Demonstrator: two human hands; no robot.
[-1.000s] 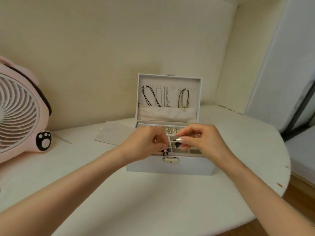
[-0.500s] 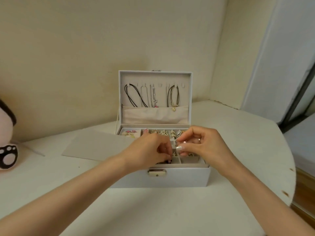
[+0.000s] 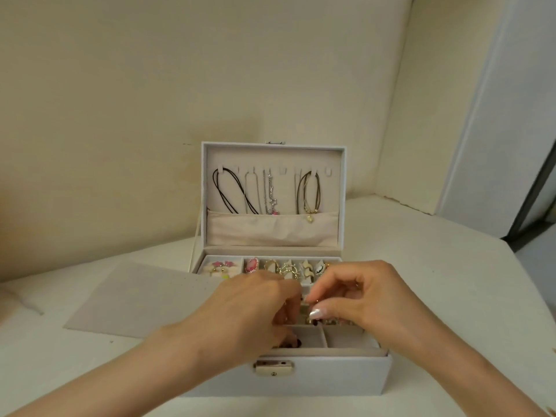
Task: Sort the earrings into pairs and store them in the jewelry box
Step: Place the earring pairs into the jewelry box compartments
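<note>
Earrings (image 3: 288, 270) line the rear row of the jewelry box (image 3: 331, 377) while the left hand (image 3: 249, 314), lower than a second ago, pinches a dark earring (image 3: 294, 343) into a front compartment, likely storing it; what the right hand (image 3: 370, 302) pinches cannot be told.

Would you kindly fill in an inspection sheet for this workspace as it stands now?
Surface: white table, with the box standing towards its back.
Job's things: jewelry box open, lid upright; earrings fill the back row; two front compartments look vacant.
Clutter: grey sheet lying flat to the left of the box; necklaces hanging inside the lid.
Grippers: left hand and right hand over the middle compartments, fingers curled; what they hold is hidden.
Cables: nothing seen.
Surroundings: cream wall behind; pale panel at the right.
</note>
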